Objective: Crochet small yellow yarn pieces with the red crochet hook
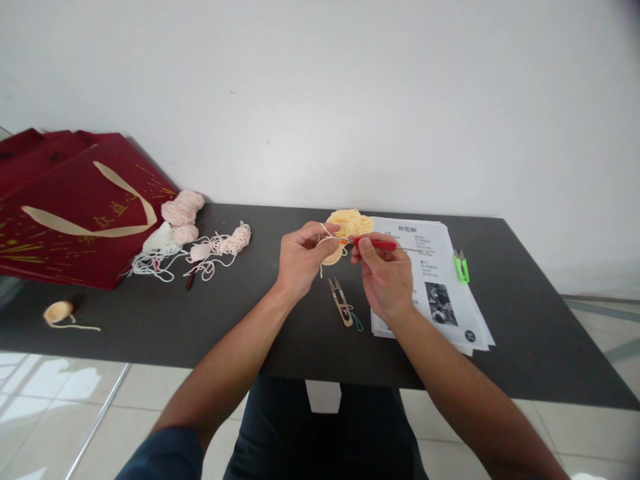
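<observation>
In the head view, my right hand (386, 275) is closed around the red handle of a crochet hook (377, 244), whose thin metal shaft points left. Pinched in my left hand (306, 259) is a small pale-yellow crochet piece (331, 254), partly hidden by the fingers. The hook's tip meets the piece at my left fingertips, and a strand of yarn runs over the left index finger. Just behind both hands lies a loose yellow yarn ball (350, 223). Thread snips (341, 303) with a teal cord rest on the table between my forearms.
Printed sheets (407, 313) lie under my right hand, with green-handled snips (461, 267) on their right edge. Pink yarn (183, 208) and white yarn (160, 243) sit by dark red paper bags (75, 207). A small cream crochet cup (59, 311) is at the left on the dark table (280, 213).
</observation>
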Tool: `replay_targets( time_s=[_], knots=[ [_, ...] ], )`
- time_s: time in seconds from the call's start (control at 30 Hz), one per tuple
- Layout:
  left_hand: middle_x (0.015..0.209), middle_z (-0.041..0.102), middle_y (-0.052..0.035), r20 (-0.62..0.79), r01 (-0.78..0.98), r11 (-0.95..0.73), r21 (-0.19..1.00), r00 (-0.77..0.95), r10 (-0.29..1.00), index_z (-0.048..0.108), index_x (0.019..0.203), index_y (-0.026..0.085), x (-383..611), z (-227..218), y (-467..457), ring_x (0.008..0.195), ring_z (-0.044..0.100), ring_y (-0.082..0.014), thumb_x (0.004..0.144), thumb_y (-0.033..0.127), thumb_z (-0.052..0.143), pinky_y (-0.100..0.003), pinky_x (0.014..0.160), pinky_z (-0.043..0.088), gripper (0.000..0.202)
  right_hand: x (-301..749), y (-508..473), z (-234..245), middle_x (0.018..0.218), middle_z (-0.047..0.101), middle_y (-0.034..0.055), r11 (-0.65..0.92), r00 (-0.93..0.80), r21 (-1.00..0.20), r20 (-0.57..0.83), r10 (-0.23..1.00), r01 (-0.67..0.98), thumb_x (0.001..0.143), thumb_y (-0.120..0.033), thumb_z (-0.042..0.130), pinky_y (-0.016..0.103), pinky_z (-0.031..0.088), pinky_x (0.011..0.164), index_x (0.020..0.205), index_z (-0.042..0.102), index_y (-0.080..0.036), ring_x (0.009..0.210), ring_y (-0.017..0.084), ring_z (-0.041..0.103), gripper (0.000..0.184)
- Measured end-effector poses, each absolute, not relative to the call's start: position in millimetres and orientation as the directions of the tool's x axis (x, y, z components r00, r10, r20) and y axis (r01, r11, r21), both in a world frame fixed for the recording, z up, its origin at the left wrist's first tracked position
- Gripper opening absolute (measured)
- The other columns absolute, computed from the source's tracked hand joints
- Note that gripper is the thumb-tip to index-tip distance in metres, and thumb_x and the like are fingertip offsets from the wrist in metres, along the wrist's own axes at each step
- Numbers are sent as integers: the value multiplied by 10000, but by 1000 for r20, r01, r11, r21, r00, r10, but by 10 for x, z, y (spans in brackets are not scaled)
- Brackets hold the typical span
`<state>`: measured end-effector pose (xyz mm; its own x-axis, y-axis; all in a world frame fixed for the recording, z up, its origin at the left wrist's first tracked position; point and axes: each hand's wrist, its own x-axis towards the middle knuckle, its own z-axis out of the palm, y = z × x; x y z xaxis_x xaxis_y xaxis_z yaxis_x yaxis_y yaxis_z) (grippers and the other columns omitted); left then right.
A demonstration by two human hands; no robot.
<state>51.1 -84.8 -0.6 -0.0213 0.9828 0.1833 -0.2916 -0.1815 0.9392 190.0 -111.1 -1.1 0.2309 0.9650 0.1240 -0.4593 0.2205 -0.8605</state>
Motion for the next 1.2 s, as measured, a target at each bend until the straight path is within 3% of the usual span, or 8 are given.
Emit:
replay_targets(
  time_s=[0.13,0.23,0.37,0.5,0.63,0.73,0.83,1.2],
  knots=[
    [814,732,7,125,-359,-127,925,-29,992,831,1037,232,523,11,-847,697,620,-103,670,215,896,-239,674,489,373,1895,-1115,-21,872,798,-6,228,230,-860,134,964,-456,822,-283,840,255,559,644,896,779,-252,699,108,662,100],
    [820,756,8,80,-418,-89,904,-38,996,822,1059,222,542,20,-843,710,652,-109,650,229,916,-248,703,514,420,1896,-1154,-42,893,807,2,279,285,-904,188,940,-323,817,-293,845,299,592,703,918,807,-266,711,128,681,111],
    [802,757,9,14,-528,-9,849,5,1000,814,1069,210,561,39,-845,719,662,-105,632,213,934,-250,737,519,453,1910,-1250,-80,1020,829,17,486,293,-871,484,825,71,842,-222,816,418,609,929,971,837,-329,927,204,740,169],
    [732,713,23,-52,-632,91,770,79,995,815,1031,185,561,90,-854,685,640,-88,620,207,945,-243,738,512,431,1917,-1307,-128,1127,829,-1,624,188,-742,668,720,246,838,-132,797,459,611,930,1083,810,-414,987,224,731,374],
    [807,765,-24,-89,-670,168,723,151,985,826,963,186,543,149,-858,713,674,-107,601,197,950,-259,760,534,384,1901,-1258,-147,1076,836,-1,565,243,-822,563,790,70,818,-204,831,464,623,929,977,833,-386,969,224,742,242],
    [821,778,-30,-75,-654,152,742,144,987,830,958,190,530,162,-858,715,689,-114,595,193,945,-260,755,541,380,1894,-1186,-104,990,835,6,396,261,-887,335,905,-235,794,-284,859,367,633,724,912,830,-324,794,179,732,128],
    [822,782,-30,-52,-609,117,785,125,991,833,964,193,532,139,-861,702,690,-113,591,189,941,-256,733,536,388,1912,-1129,-30,866,811,-7,265,211,-849,186,960,-457,774,-307,878,253,565,590,874,806,-277,711,122,691,127],
    [763,727,6,6,-530,39,847,83,997,842,957,220,534,127,-890,636,619,-87,591,149,877,-238,638,487,374,2003,-1091,43,870,751,-36,246,177,-820,179,968,-517,761,-298,893,206,546,612,824,725,-267,696,80,647,182]
  ],
)
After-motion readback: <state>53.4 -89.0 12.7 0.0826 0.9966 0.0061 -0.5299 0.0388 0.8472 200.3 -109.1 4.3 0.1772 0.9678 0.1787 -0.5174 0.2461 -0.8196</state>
